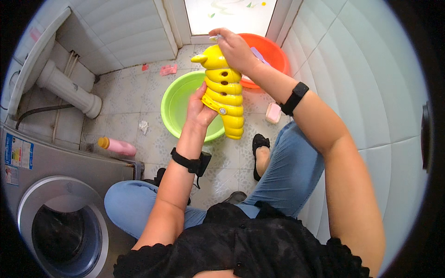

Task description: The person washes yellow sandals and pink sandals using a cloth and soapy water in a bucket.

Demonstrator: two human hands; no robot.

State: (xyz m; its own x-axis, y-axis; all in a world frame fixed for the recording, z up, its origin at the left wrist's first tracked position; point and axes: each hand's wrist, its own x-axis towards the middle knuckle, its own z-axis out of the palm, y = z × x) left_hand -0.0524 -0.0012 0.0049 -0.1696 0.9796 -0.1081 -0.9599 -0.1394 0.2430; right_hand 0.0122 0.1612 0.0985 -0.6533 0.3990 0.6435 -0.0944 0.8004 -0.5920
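Note:
My left hand is closed round the side of a yellow ridged foam clog with a row of holes and a round strap rivet. The clog is held up over a light green basin. At its far end is my right hand, fingers bent round a small white thing. Most of that white thing is hidden by the fingers, so its kind cannot be made out. Behind my right hand is an orange basin with something lilac inside.
A pink soap box sits on the tiled floor at right. To the left are a pink bottle with a yellow cap, a crumpled white scrap and pink scraps. A washing machine and a pedestal sink line the left side.

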